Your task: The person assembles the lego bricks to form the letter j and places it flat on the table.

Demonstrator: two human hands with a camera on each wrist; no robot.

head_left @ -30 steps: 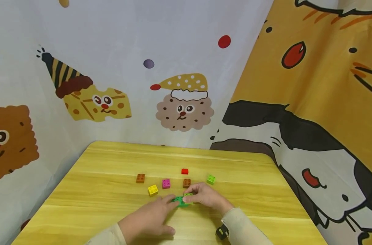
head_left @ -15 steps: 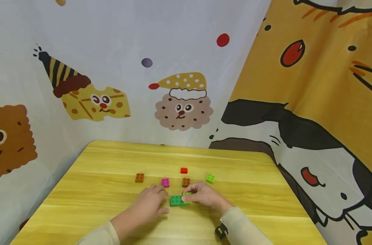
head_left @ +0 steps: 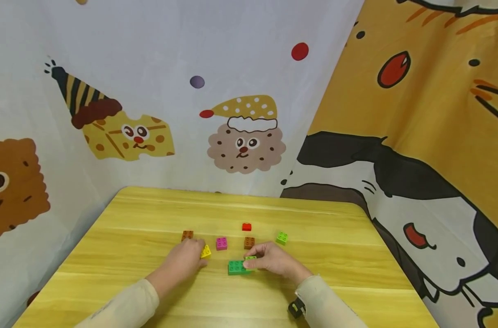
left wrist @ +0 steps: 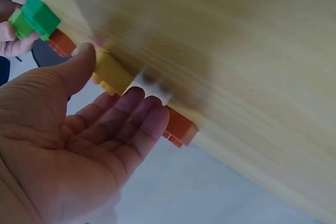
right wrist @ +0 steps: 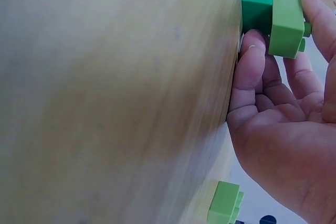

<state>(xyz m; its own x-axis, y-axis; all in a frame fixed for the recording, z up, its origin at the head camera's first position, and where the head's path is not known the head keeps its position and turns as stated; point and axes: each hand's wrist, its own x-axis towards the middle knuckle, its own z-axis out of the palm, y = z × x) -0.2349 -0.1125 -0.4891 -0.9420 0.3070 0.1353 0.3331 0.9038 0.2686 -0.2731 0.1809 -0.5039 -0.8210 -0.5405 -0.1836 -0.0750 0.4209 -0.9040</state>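
Note:
My right hand [head_left: 275, 262] pinches a small lime green brick [right wrist: 286, 24] seated on one end of a longer green brick [head_left: 236, 268]. In the right wrist view its thumb and fingers lie around the lime brick. My left hand [head_left: 184, 260] is over the table at the left, beside a yellow brick [head_left: 206, 251], which it partly covers in the head view. In the left wrist view its fingers are loosely bent and apart from the thumb. The yellow brick [left wrist: 111, 72] shows beyond them, with a brown brick [left wrist: 180, 126] past the fingertips and a white patch [left wrist: 149, 86] by them.
Beyond the hands on the wooden table [head_left: 314, 300] lie a brown brick [head_left: 187, 235], a magenta brick [head_left: 221, 243], another brown brick [head_left: 249, 243], a red brick [head_left: 246, 227] and a lime brick [head_left: 282, 238]. A printed curtain [head_left: 158, 82] hangs behind the table.
My left hand has left the green brick and moved left and away from me, to beside the yellow brick. My right hand keeps its hold on the lime brick in the same place.

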